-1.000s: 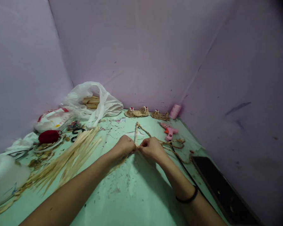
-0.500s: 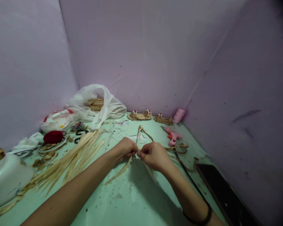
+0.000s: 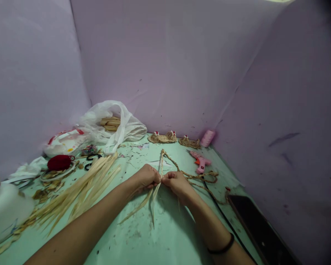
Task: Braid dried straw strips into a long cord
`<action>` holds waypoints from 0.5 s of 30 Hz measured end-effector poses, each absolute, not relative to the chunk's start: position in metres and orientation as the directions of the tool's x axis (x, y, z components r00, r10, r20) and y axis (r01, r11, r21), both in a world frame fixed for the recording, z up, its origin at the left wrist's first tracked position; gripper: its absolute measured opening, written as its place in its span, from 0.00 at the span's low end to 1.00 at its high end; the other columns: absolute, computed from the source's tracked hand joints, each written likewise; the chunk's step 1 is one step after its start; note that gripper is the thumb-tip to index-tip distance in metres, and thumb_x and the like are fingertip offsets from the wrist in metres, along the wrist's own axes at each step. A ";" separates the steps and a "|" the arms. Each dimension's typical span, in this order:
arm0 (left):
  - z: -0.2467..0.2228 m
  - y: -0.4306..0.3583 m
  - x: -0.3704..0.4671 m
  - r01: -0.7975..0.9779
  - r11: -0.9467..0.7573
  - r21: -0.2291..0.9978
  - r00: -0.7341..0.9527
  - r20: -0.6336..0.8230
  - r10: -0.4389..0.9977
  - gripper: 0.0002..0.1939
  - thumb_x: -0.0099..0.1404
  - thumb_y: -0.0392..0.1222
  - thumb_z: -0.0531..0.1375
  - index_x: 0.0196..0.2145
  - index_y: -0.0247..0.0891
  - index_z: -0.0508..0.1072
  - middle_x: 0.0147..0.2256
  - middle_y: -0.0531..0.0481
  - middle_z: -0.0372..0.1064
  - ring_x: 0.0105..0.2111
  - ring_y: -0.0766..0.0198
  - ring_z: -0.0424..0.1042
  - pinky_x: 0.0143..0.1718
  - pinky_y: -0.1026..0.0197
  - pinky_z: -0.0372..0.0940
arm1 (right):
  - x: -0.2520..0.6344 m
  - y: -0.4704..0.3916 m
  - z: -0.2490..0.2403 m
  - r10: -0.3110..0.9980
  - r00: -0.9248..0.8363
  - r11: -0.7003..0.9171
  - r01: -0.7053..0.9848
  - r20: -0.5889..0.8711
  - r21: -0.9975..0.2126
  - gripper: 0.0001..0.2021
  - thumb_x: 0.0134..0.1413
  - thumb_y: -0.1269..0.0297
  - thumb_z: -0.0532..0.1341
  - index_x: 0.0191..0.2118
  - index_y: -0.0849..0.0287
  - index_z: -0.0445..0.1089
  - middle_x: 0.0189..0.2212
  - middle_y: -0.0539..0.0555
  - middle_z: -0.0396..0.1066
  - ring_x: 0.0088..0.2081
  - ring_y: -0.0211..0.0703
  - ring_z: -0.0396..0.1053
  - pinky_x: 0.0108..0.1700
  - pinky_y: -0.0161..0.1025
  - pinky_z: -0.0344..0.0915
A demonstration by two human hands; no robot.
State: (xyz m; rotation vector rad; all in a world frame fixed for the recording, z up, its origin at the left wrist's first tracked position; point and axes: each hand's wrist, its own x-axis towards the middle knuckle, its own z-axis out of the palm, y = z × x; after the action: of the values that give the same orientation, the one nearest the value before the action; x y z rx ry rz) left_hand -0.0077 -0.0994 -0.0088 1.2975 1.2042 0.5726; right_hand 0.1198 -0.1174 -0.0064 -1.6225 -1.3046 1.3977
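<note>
Near the middle of the pale green counter (image 3: 143,243), a narrow plait (image 3: 162,163) of straw-coloured fibre runs down from a pointed bend to the person's two hands. The left hand (image 3: 147,177) has its grip closed, pinching the plait's lower end from one side; the right hand (image 3: 178,184) meets it from the other, thumb and fingertips also pinched on the fibres, so the two nearly touch. Loose strands (image 3: 153,211) hang below them, splaying toward the counter's near edge. From the bend, a browner braided cord (image 3: 171,161) slants behind the right hand and loops about on the right, beside a pink glue gun (image 3: 201,162). A black band (image 3: 223,246) circles the right wrist, and a dark flat slab (image 3: 259,228) lies farther right.

To the left of the hands spreads a bundle of pale strips (image 3: 79,191), with black loop handles (image 3: 92,161) at its far end and a red pouch-like thing (image 3: 59,162) beyond its left side. Along the back sit a white plastic bag (image 3: 123,121) of dried strips, two small woven pieces (image 3: 162,138) with red-and-white trimmings, and a pink spool (image 3: 208,138).
</note>
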 end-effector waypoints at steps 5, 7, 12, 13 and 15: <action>0.001 -0.098 -0.017 0.523 0.143 0.840 0.364 -0.371 0.854 0.04 0.39 0.32 0.53 0.11 0.33 0.64 0.08 0.54 0.53 0.10 0.72 0.49 0.14 0.66 0.44 | 0.124 -0.111 -0.019 0.952 -0.076 -0.256 0.332 -0.296 -0.908 0.04 0.33 0.74 0.55 0.16 0.61 0.61 0.08 0.43 0.53 0.12 0.27 0.45 0.17 0.30 0.40; 0.007 -0.099 -0.020 0.649 0.121 0.751 0.286 -0.388 0.876 0.05 0.40 0.34 0.54 0.12 0.33 0.66 0.08 0.54 0.53 0.11 0.71 0.50 0.15 0.66 0.45 | 0.123 -0.111 -0.021 0.961 -0.086 -0.219 0.345 -0.264 -0.913 0.04 0.32 0.73 0.55 0.14 0.62 0.61 0.09 0.44 0.56 0.13 0.27 0.46 0.17 0.30 0.40; 0.018 -0.125 -0.005 0.798 0.057 0.599 0.195 -0.346 0.918 0.06 0.42 0.35 0.54 0.15 0.33 0.71 0.13 0.49 0.61 0.17 0.63 0.62 0.19 0.65 0.52 | 0.118 -0.117 -0.019 0.944 -0.058 -0.307 0.207 -0.325 -0.929 0.03 0.32 0.72 0.54 0.15 0.62 0.62 0.08 0.43 0.55 0.11 0.26 0.43 0.16 0.30 0.38; 0.018 -0.133 0.002 0.819 0.031 0.573 0.160 -0.280 0.947 0.07 0.42 0.34 0.54 0.18 0.33 0.72 0.16 0.46 0.64 0.21 0.61 0.65 0.21 0.64 0.53 | 0.117 -0.118 -0.019 0.940 -0.045 -0.328 0.161 -0.339 -0.931 0.02 0.31 0.72 0.54 0.16 0.62 0.61 0.08 0.43 0.54 0.11 0.26 0.44 0.16 0.30 0.38; 0.015 -0.148 0.016 0.838 -0.028 0.544 0.119 -0.133 0.984 0.10 0.42 0.33 0.55 0.25 0.33 0.74 0.23 0.42 0.68 0.28 0.57 0.68 0.26 0.64 0.56 | 0.117 -0.120 -0.020 0.931 -0.013 -0.363 0.096 -0.365 -0.927 0.01 0.30 0.72 0.54 0.16 0.62 0.61 0.08 0.43 0.54 0.11 0.27 0.46 0.16 0.30 0.39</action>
State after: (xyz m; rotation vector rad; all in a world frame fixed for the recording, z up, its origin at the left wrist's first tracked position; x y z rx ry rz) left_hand 0.0163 -0.1483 0.0149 1.9068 1.7598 0.3857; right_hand 0.1165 -0.1197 -0.0195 -1.5386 -1.1010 1.4591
